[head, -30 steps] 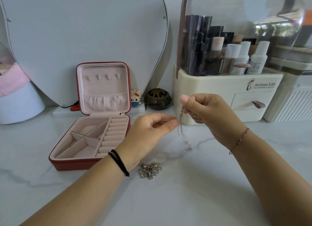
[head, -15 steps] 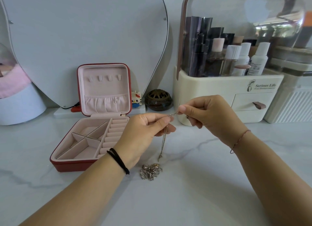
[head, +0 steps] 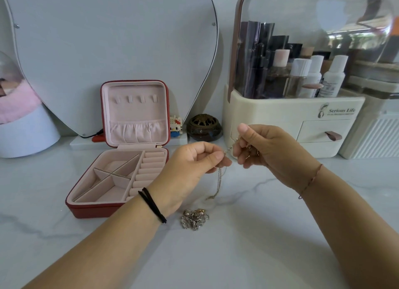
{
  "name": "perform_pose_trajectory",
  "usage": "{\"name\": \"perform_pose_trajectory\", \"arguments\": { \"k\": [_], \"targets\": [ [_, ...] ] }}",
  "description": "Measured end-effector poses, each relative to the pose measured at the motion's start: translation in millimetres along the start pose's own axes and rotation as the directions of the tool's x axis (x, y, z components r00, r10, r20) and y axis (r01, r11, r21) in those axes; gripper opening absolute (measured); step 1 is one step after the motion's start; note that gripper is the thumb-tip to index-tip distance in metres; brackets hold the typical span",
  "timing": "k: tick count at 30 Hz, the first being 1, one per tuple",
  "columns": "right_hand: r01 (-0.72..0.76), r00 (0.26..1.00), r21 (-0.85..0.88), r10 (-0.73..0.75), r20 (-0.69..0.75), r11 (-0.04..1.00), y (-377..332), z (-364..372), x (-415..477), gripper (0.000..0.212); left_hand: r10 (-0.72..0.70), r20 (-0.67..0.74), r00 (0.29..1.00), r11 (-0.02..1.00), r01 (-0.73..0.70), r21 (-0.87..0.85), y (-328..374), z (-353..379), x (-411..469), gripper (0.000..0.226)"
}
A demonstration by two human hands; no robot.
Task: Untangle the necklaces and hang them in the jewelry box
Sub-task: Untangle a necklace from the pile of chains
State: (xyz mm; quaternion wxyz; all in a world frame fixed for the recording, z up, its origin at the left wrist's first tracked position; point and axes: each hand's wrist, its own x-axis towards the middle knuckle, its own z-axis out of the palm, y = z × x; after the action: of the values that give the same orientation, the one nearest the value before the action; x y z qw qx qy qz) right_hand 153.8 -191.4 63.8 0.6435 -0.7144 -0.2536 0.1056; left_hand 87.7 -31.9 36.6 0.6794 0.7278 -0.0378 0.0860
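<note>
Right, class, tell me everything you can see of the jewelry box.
The jewelry box is square, red outside and lined in pale pink, soft-looking fabric. It lies open on the white marbled counter, lid upright. The lid carries four small hooks, all bare, above a gathered pocket. The base holds diagonal-divided compartments at left and ring rolls at right, all empty.

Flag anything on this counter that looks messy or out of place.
One thing: a tangled heap of chains lies loose on the marble counter, beside the open jewelry box, whose four lid hooks are bare. The left hand and right hand pinch a thin necklace, its end dangling. Nothing looks spilled or broken.
</note>
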Motion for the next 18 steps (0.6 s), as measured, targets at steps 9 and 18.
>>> {"name": "perform_pose_trajectory", "arguments": {
  "k": [9,18],
  "targets": [
    [-0.065,0.982,0.1,0.046,0.181,0.993,5.0,-1.4,-0.1,0.015,-0.101,0.048,0.994,0.994,0.103,-0.041,3.8,2.6,-2.1,0.016],
    [-0.037,0.966,0.214,-0.02,0.256,0.976,5.2,-1.3,0.4,0.01,-0.098,0.066,0.993,0.994,0.101,-0.045,4.1,0.8,-2.7,0.017]
  ]
}}
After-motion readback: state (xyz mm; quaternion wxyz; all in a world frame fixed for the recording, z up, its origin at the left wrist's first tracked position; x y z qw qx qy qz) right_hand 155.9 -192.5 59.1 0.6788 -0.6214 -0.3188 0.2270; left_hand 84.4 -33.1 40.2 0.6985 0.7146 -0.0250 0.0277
